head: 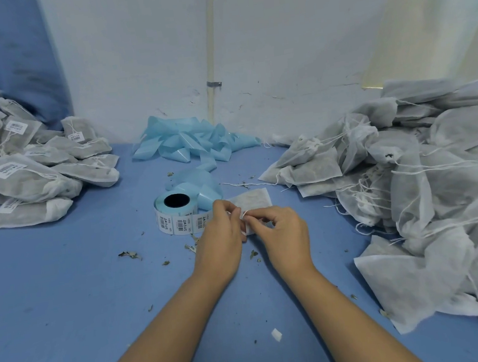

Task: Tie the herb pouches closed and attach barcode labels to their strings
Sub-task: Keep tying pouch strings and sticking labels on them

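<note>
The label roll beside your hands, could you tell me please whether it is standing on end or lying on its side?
On end: the label roll shows its dark core hole facing up.

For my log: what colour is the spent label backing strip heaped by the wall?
Light blue; the backing strip shows clearly in the head view.

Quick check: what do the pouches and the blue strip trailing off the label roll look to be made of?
Pouches: apparently thin non-woven fabric, matte and semi-sheer, with dark contents showing through and soft creases. Blue strip: likely glossy release-liner paper, since it has a sheen and holds sharp folds. Label roll: paper labels with printed barcodes.
</note>
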Available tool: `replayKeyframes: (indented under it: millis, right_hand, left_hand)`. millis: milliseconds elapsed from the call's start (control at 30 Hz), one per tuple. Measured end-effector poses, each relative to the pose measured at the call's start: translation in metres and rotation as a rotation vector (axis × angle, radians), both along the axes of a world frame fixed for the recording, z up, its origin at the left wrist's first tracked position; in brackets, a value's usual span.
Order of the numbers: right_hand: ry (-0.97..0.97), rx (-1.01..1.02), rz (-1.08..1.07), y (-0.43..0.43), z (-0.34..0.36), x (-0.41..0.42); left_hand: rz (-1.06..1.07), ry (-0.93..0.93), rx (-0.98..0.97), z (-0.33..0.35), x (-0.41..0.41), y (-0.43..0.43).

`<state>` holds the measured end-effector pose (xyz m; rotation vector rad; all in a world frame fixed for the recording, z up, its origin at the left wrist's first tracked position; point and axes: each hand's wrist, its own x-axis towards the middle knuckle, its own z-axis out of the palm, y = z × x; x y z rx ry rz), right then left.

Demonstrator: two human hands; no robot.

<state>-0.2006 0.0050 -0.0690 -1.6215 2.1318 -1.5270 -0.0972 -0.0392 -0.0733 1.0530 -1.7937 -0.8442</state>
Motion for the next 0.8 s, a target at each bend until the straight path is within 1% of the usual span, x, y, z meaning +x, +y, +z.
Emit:
replayKeyframes:
  millis: [133,233,300,367,467,600,667,800]
  right_hand:
    - [0.061,0.012,-0.016,-0.002,-0.002,0.000]
    - [0.048,-0.022,0.007,-0.003,-0.002,0.002]
    - [-0.004,-0.048,0.028,-0.003,-0.001,0.002]
    - [-0.081,-0.069,0.035,-0.003,-0.001,0.004]
    - [-0.196,-0.100,0.051,-0.002,-0.001,0.009]
    - [-0.362,-0.087,0.090,-0.003,0.002,0.014]
    - [-0.459,-0.084,0.113,-0.003,0.004,0.013]
    - [-0.707,-0.045,0.159,-0.004,0.008,0.010]
  left_hand:
    - [0.014,-0.148,-0.109,-0.001,0.000,0.003]
    - [0.070,-0.166,-0.180,0.001,0.000,0.005]
    - [0.035,-0.068,-0.143,0.003,0.001,0.007]
    - [-0.049,0.076,-0.071,0.006,0.001,0.008]
    - [-0.163,0.240,0.028,0.007,0.001,0.008]
    - [-0.187,0.447,0.141,0.008,0.000,0.007]
    - [-0.184,0.475,0.168,0.008,-0.001,0.005]
    - [-0.171,0.417,0.125,0.006,-0.001,0.002]
